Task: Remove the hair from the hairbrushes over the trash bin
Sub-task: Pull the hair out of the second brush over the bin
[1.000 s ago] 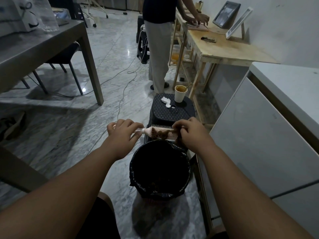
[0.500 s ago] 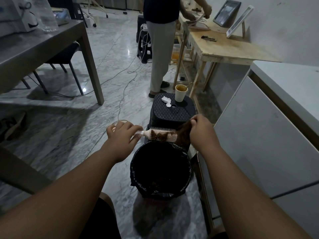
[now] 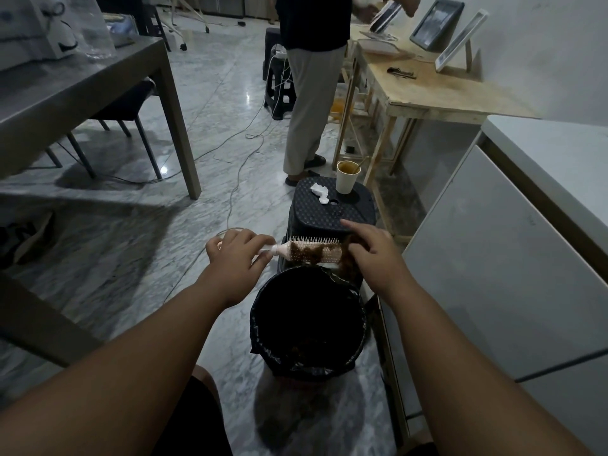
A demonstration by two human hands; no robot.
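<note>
A pale pink hairbrush (image 3: 312, 250) lies level above the far rim of the trash bin (image 3: 263, 327), which has a black liner. My left hand (image 3: 238, 256) is shut on the brush's handle. Brown hair (image 3: 307, 251) clings to the bristles, and a thicker clump (image 3: 347, 260) hangs at the brush's right end. My right hand (image 3: 375, 255) pinches that clump at the brush tip, index finger stretched out. More hair lies at the bottom of the bin.
A black plastic stool (image 3: 332, 213) stands just behind the bin with a paper cup (image 3: 347, 176) and crumpled tissue (image 3: 319, 192) on it. A white cabinet (image 3: 500, 274) is close on the right. A person (image 3: 309, 93) stands at a wooden table (image 3: 437, 90). A cable (image 3: 237, 179) crosses the floor.
My right hand drew a hair clump off toward the brush's right end, then came back in to the tip. The left hand kept the brush steady. The standing person shifted their feet.
</note>
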